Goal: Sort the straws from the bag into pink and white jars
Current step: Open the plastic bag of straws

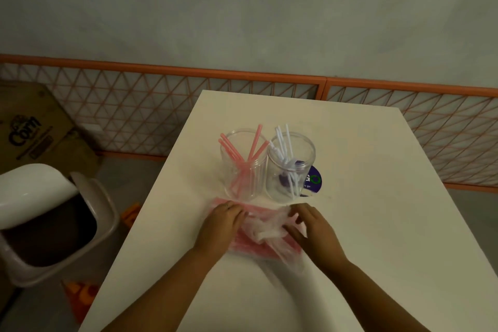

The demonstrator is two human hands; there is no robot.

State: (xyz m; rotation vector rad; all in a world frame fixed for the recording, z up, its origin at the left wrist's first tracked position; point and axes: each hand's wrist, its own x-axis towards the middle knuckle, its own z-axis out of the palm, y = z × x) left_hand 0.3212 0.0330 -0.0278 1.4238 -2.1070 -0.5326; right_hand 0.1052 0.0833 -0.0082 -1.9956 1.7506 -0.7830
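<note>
We are partway through the sorting, as far as we can judge. The left jar (242, 164) already holds several pink straws (244, 155), and the right jar (289, 167), touching it, holds a handful of white straws (283, 148) — both stand upright on the white table (377, 197). The bag (265, 232), a crumpled clear plastic one, lies on the table just in front of the jars and shows plenty of pink through it, so much is left; whether any white ones remain inside we cannot tell. Our left hand (221, 224) rests on the bag's left end, fingers bent over it, seemingly holding it down. Our right hand (310, 226) has its fingers curled into the crumpled plastic at the mouth — gripping the bag or a straw within, we cannot say which.
</note>
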